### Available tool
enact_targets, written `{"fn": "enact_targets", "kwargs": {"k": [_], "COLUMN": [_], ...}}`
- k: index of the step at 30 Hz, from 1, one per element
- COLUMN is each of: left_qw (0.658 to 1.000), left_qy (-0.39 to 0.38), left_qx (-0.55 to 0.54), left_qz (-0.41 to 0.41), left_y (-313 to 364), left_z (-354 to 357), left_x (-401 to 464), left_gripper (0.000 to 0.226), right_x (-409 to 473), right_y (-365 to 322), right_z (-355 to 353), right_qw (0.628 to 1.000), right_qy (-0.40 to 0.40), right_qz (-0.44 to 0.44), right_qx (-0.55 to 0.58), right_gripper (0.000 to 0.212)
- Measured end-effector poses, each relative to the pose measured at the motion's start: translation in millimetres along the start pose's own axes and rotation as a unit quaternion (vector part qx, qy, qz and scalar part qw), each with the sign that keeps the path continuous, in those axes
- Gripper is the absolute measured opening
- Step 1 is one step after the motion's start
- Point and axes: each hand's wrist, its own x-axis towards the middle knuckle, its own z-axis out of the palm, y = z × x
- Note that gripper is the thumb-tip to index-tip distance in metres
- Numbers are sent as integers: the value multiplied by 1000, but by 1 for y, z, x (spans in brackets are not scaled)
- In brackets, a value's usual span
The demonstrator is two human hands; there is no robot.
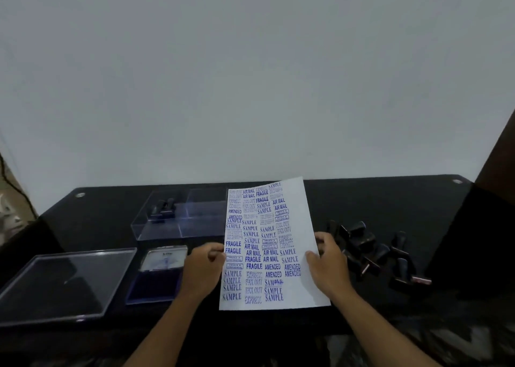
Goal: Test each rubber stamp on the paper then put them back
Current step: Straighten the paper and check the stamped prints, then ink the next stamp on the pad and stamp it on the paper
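A white paper (303,227) covered in blue stamp prints is lifted off the black table, its far end tilted up. My left hand (204,266) pinches its left edge and my right hand (327,260) pinches its right edge. Several black rubber stamps (370,252) lie loose on the table to the right of the paper. Two more stamps (163,209) stand inside a clear plastic box (167,228) at the back left. An open blue ink pad (158,274) lies in front of that box, just left of my left hand.
A clear flat lid (67,283) lies at the front left of the black table (390,202). A pale wall rises behind the table. A dark brown panel (498,166) stands at the right edge.
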Motion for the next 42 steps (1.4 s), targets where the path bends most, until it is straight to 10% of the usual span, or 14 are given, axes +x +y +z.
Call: {"fn": "enact_targets", "kwargs": {"k": [31,35,42], "left_qw": [999,1000,998], "left_qy": [21,3,8], "left_qx": [29,-5,24], "left_qz": [10,-16,61], "left_y": [-33,-26,-36], "left_z": [31,23,-26], "left_x": [-13,-8,37], "left_gripper": [22,24,17], "right_x": [6,0,19], "right_y": [18,-24,-103], "right_z": [21,55,152], "right_qw": [975,935,939], "right_qy": [-47,-67,-179], "right_qz": [31,-58,-156], "right_qx": [-216,-344,-248], "right_gripper": [45,53,42]}}
